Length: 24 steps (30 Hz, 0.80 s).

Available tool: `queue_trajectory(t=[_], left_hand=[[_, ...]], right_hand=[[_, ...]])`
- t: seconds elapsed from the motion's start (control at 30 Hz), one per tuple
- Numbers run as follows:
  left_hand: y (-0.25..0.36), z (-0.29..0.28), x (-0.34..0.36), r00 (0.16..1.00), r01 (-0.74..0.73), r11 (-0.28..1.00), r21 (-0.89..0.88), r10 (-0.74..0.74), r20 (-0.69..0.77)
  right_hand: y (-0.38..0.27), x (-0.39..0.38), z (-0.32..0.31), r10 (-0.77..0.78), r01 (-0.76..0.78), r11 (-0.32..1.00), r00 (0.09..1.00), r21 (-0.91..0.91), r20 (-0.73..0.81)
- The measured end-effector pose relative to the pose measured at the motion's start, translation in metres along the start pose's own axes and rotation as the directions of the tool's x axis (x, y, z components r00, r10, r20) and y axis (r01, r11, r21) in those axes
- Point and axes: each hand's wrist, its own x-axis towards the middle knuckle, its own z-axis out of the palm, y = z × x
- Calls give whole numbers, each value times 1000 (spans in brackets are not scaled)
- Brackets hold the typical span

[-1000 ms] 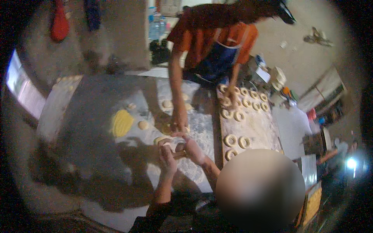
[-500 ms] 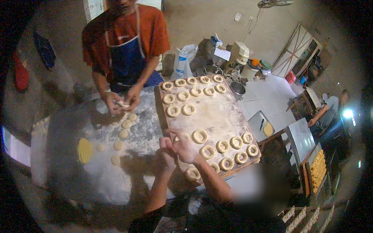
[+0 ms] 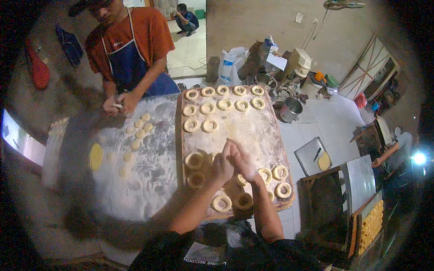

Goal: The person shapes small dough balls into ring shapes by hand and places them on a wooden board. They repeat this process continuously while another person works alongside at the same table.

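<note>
1. Two bare hands are meeting, palms together, above a floured board point(image 3: 248, 128): the left hand point(image 3: 223, 168) and the right hand point(image 3: 244, 162). Whether they are clasping anything between them, I cannot tell.
2. Around and beneath the hands, at least ten near dough rings point(image 3: 221, 209) are lying on the board, several of them partly hidden behind the hands and forearms.
3. Beyond the hands, twelve far dough rings point(image 3: 209, 131) are sitting on the same board in three rows: five, five and two.
4. Left of the board, about nine small dough rounds point(image 3: 140, 134) are resting on one floured table point(image 3: 156, 180), with one yellow dough piece point(image 3: 96, 156) lying farther left.
5. Across the table, one co-worker point(image 3: 131, 58) in an orange shirt and blue apron is holding one small pale piece point(image 3: 118, 106) in two hands.
6. To the right, one tray point(image 3: 304, 154) is holding one knife point(image 3: 317, 154) and one pale yellow lump point(image 3: 324, 161).
7. Farther back, one metal pot point(image 3: 290, 109) is standing on the floor and one person point(image 3: 186, 21) is crouching in a doorway.
</note>
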Motion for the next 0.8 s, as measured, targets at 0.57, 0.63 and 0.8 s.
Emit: queue_trajectory(t=[0.57,0.63,0.8], left_hand=[[-18,2,31,909,-37,626,779,-304,287],[-13,-2,29,922,-29,654,756,-274,272],[-12,-58,2,986,-82,835,544,-11,166]], right_hand=[[50,29,-51,223,-427,325,902,-844,-371],[38,30,-44,145,-267,204,960,-942,-240],[19,35,19,-31,-125,331,989,-935,-143]])
